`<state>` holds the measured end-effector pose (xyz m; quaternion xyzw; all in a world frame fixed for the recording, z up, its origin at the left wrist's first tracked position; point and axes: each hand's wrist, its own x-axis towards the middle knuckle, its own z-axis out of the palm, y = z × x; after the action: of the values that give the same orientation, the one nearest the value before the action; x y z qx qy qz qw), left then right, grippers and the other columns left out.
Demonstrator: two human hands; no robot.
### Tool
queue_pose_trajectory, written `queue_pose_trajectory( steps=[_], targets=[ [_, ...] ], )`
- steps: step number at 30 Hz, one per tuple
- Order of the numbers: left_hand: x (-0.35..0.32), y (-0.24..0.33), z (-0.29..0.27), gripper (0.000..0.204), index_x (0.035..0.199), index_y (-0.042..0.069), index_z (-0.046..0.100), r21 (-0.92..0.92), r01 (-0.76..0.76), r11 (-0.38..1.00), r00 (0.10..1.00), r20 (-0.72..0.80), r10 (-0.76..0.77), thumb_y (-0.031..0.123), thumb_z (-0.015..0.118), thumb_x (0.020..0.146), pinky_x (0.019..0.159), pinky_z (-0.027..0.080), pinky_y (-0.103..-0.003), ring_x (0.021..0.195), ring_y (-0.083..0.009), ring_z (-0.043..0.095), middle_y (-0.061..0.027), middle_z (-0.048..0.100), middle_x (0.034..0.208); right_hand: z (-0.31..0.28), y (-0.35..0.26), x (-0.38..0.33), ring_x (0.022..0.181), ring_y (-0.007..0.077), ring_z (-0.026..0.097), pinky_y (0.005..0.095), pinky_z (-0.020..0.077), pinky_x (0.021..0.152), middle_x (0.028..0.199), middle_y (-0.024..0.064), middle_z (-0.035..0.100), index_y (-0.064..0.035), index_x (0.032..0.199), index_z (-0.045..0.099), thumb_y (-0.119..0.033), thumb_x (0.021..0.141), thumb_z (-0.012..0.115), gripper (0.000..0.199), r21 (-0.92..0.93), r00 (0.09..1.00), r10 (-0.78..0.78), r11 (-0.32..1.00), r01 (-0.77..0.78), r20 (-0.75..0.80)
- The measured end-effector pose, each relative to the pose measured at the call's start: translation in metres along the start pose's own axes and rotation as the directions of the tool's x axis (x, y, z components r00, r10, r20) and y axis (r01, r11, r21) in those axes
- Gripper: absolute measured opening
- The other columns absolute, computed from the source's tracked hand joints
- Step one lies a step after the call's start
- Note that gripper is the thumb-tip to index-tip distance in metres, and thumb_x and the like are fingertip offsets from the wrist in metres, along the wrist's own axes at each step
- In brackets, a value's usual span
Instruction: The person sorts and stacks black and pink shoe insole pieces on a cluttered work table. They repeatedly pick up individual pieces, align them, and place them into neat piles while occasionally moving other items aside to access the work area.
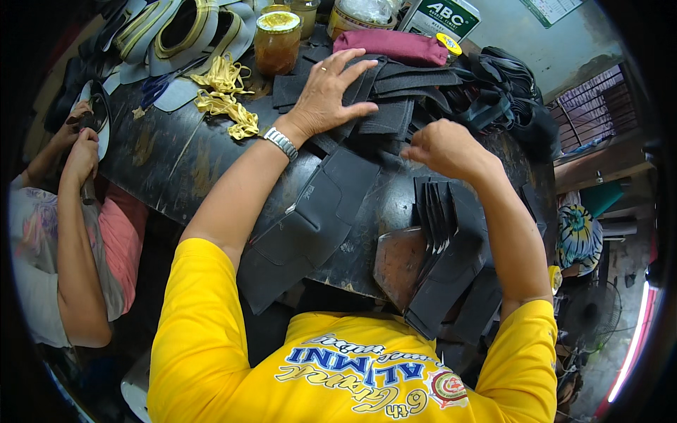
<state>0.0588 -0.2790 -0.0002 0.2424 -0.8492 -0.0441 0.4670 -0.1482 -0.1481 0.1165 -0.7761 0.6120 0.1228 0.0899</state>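
Observation:
My left hand (330, 92), a metal watch (281, 143) on its wrist, is spread over a pile of dark grey-black strap pieces (386, 116). Its fingers are apart, and nothing shows in its grip. To the right of the pile, just above the table, my right hand (451, 149) is closed with curled fingers; whatever they hold, if anything, I cannot make out. Below my left hand, a large black sheet of material (310, 218) lies across the table edge. Folded black pieces (437, 211) stand in a row below my right hand, beside a brownish flat block (400, 259).
The worn black table (159, 169) holds yellow strips (229, 99), a jar of amber stuff (276, 44), a maroon pouch (395, 48), a green-and-white can (441, 20) and a black strap heap (504, 92). At left, a co-worker's hands (81, 151) hold a shoe part (102, 123) and a dark-handled tool.

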Motion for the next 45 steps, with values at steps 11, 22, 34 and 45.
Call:
queue_pose_trajectory(
  steps=[11, 22, 34, 45],
  targets=[
    [-0.003, 0.01, 0.009, 0.098, 0.15, 0.021, 0.04, 0.019, 0.457, 0.889, 0.883, 0.113, -0.456, 0.066, 0.076, 0.071, 0.112, 0.034, -0.053, 0.14, -0.0463, 0.035, -0.0295, 0.032, 0.151, 0.025, 0.019, 0.046, 0.124, 0.0347, 0.054, 0.0422, 0.0485, 0.1, 0.134, 0.0157, 0.056, -0.0156, 0.13, 0.061, -0.021, 0.087, 0.071, 0.044, -0.057, 0.856, -0.051, 0.998, 0.025, -0.514],
    [0.003, 0.017, -0.009, 0.077, 0.143, 0.022, 0.05, 0.155, 0.412, 0.898, 0.877, 0.198, -0.437, 0.045, 0.076, 0.073, 0.099, 0.045, -0.045, 0.116, -0.0349, 0.059, -0.0164, 0.061, 0.125, 0.04, 0.021, 0.07, 0.119, 0.0368, 0.054, 0.0461, 0.0467, 0.098, 0.124, 0.0168, 0.057, -0.0107, 0.122, 0.061, -0.016, 0.082, 0.074, 0.042, -0.121, 0.794, -0.2, 0.98, 0.16, -0.574],
    [0.004, 0.031, 0.0, 0.064, 0.135, 0.014, 0.061, -0.217, 0.339, 0.916, 0.927, 0.243, -0.285, 0.045, 0.077, 0.081, 0.088, 0.05, -0.039, 0.096, -0.0306, 0.061, -0.0153, 0.059, 0.102, 0.037, 0.051, 0.056, 0.112, 0.03, 0.062, 0.037, 0.0482, 0.097, 0.124, 0.0141, 0.062, -0.0033, 0.122, 0.061, -0.004, 0.083, 0.067, 0.039, 0.381, 0.908, -0.021, 0.904, 0.196, -0.418],
    [0.0, 0.013, -0.002, 0.048, 0.128, 0.015, 0.065, -0.434, 0.146, 0.889, 0.912, 0.407, 0.049, 0.029, 0.074, 0.082, 0.091, 0.049, -0.04, 0.099, -0.0303, 0.062, -0.0132, 0.063, 0.101, 0.033, 0.004, 0.072, 0.142, 0.0356, 0.035, 0.0473, 0.0357, 0.113, 0.149, 0.0136, 0.042, -0.0166, 0.136, 0.053, 0.005, 0.076, 0.063, 0.064, -0.117, 0.769, -0.297, 0.952, 0.281, -0.567]
  ],
)
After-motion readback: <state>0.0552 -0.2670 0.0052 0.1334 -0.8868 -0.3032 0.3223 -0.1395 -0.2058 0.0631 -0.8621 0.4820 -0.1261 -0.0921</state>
